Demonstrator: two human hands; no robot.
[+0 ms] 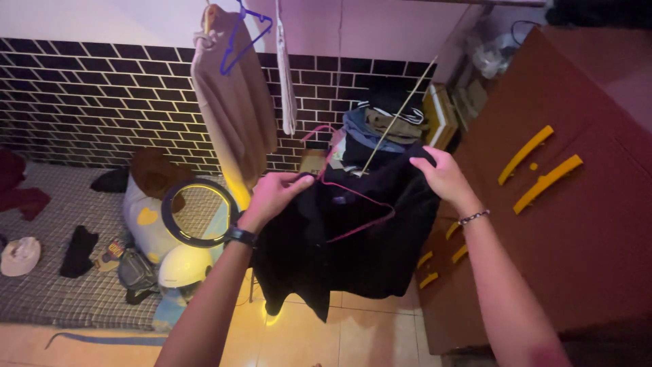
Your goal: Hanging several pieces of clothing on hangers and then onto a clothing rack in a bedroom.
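My left hand (273,194) grips the upper left edge of a black garment (353,255), with a watch on that wrist. My right hand (443,175) holds the garment's upper right edge; a beaded bracelet circles that wrist. The cloth hangs spread between both hands above the tiled floor. A dark pink wire hanger (353,197) lies partly inside the garment's top, its hook rising toward the left hand.
A beige garment (231,102) and a blue hanger (241,37) hang from a rail. A pile of folded clothes (380,126) sits behind. A brown wardrobe with yellow handles (543,170) stands right. A ring light (197,212), a helmet (183,266) and scattered items lie on a mattress left.
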